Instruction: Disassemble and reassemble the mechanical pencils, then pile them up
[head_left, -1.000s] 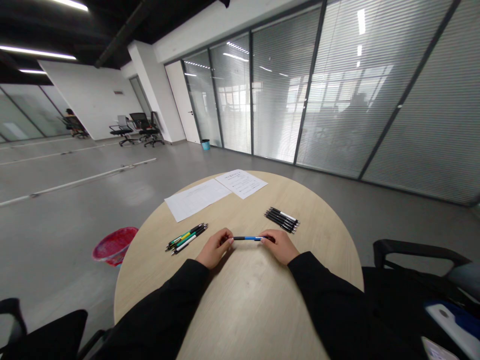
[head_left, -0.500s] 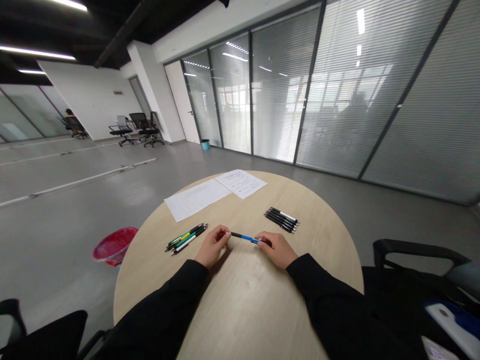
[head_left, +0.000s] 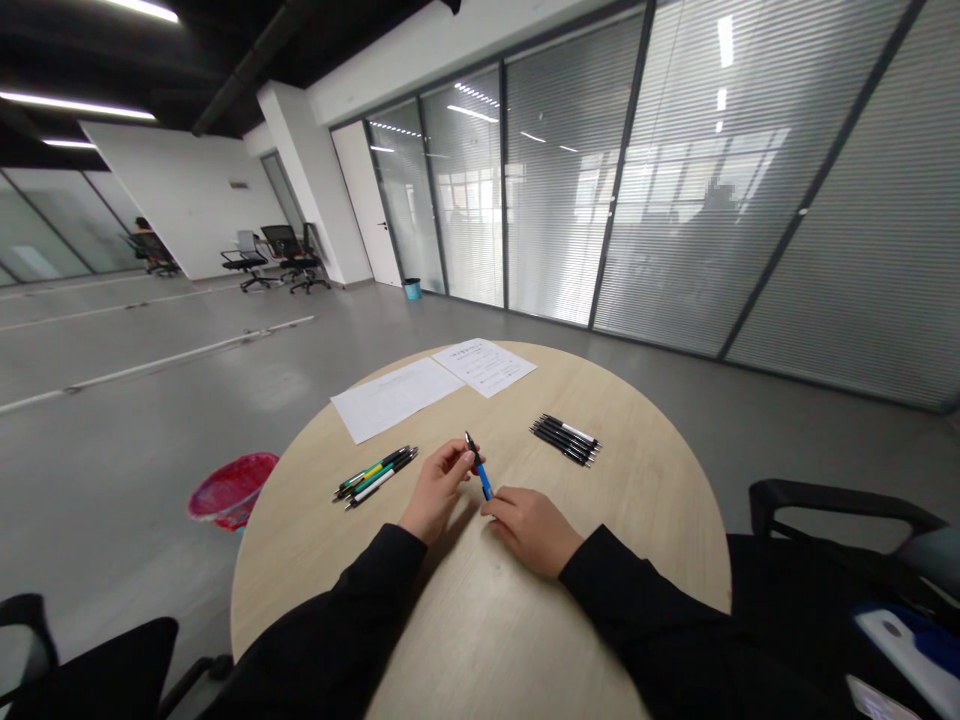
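Note:
A blue and black pen [head_left: 480,469] is held just above the round wooden table [head_left: 637,480], its tip pointing away from me. My left hand [head_left: 436,490] pinches its upper part with fingers closed. My right hand [head_left: 529,527] grips its near end between thumb and fingers. To the left lies a small bunch of green, yellow and white pens [head_left: 373,474]. At the right lies a group of black pens [head_left: 565,439].
Two white sheets of paper [head_left: 397,396] [head_left: 485,365] lie at the table's far side. A red basket [head_left: 229,488] stands on the floor at left. Black chair arms [head_left: 832,500] are at right and lower left. A phone-like object [head_left: 907,650] rests at bottom right.
The pen has swung from lying crosswise between my hands to pointing away from me. My right hand drew back toward me and leftward; the left hand rose slightly.

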